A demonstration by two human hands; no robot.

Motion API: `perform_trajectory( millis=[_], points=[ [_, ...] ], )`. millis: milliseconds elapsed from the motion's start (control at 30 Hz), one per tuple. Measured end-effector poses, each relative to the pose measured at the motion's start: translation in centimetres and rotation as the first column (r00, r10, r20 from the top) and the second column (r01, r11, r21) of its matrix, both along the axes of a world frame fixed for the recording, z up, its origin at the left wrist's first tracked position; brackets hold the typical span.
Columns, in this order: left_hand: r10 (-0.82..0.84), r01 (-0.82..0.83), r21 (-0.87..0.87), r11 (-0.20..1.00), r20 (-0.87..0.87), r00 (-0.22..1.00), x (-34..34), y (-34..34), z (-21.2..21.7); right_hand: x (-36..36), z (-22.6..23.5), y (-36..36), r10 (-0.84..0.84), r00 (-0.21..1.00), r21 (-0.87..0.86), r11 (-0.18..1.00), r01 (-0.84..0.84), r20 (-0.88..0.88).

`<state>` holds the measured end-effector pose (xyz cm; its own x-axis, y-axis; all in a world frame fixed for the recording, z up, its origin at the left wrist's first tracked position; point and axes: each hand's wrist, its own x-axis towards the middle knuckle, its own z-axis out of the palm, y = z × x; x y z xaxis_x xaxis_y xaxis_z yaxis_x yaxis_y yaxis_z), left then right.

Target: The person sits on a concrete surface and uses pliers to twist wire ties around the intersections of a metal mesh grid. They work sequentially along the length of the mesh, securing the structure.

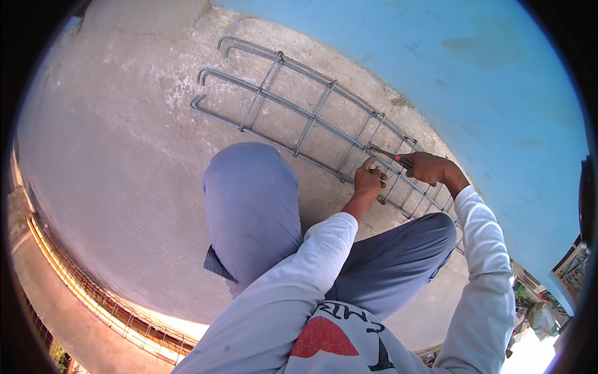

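A long steel rebar cage [311,116], made of lengthwise bars with cross ties, lies on the concrete in front of me. My right hand [430,168] is closed around a hand tool with a red and black grip [403,161]. Its slim metal end reaches a crossing on the cage's middle bar; whether its jaws are open is too small to tell. Just below that crossing is my left hand [370,179], its index finger stretched toward the bar and the others loosely bent and apart. No held object shows in it.
Bent hooks end the bars at the upper left. A light blue wall [498,81] runs along the cage's far side. My bent knees [249,193] are close to its near side. Another bar cage [134,327] lies beyond the concrete edge at the lower left.
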<state>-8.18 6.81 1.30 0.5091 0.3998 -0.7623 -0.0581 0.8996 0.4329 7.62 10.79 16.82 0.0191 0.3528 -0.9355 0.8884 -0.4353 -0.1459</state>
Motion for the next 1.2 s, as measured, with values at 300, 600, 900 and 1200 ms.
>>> perform_trajectory(
  millis=[300,600,900,1200],
  points=[
    [-0.001,0.000,0.024,1.000,0.015,1.000,0.4,-0.2,-0.4,-0.7,0.3,3.0,0.154,0.985,-0.197,0.971,-0.135,0.081],
    [-0.006,0.006,-0.026,1.000,0.029,1.000,-0.4,0.5,-0.9,-1.5,0.8,2.7,-0.354,0.933,-0.269,0.894,0.359,0.068],
    [0.483,-0.090,-0.691,0.717,0.400,0.779,-1.5,2.0,0.9,1.7,-2.0,-6.2,-0.961,0.180,-0.505,0.265,0.822,-0.212],
    [0.542,-0.262,-0.661,0.703,0.261,0.799,3.3,2.1,-0.2,-3.9,0.9,-4.6,-0.035,0.968,0.242,0.970,-0.027,0.247]
  ],
)
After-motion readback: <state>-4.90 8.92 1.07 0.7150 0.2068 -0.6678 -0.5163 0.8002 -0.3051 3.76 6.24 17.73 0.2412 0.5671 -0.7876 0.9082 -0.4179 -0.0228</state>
